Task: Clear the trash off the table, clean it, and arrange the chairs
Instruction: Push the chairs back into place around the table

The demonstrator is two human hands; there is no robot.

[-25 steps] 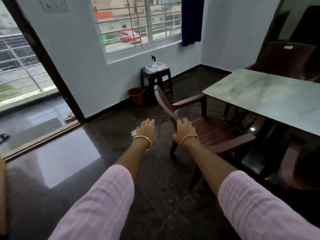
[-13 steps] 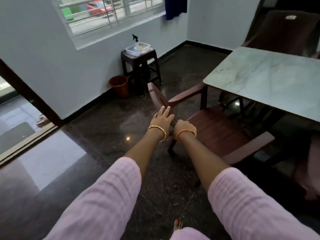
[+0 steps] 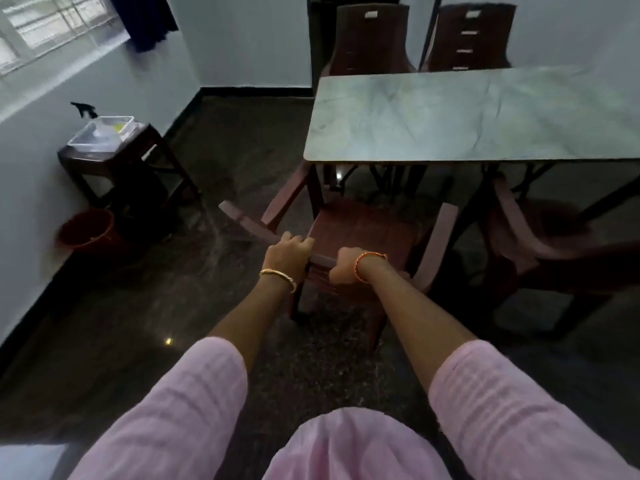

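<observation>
Maroon plastic is what both hands grip: the top rail of an armchair (image 3: 363, 233) whose back faces the camera. The left hand (image 3: 285, 254), with a gold bangle at the wrist, has its fingers curled over the rail's left part. The right hand (image 3: 344, 266), with an orange thread band, is fisted round the rail just to the right, the two hands near each other but apart. The frame is blurred, so exact finger placement is uncertain.

The armchair's seat points at the near edge of the marble-topped table (image 3: 485, 116), its front part under the tabletop. Another chair (image 3: 540, 244) sits to the right at the same near edge, and two more chairs (image 3: 369, 39) stand at the far side.

Half a second ago the armchair stood angled, left of the table corner, with the left hand's fingers straight on the backrest; now it faces the table squarely and both hands are clamped on.

Far left, a dark stool (image 3: 121, 161) by the wall carries a clear tray (image 3: 100, 131) with a spray bottle (image 3: 85, 110), and a brown bin (image 3: 86, 230) stands beside it.
</observation>
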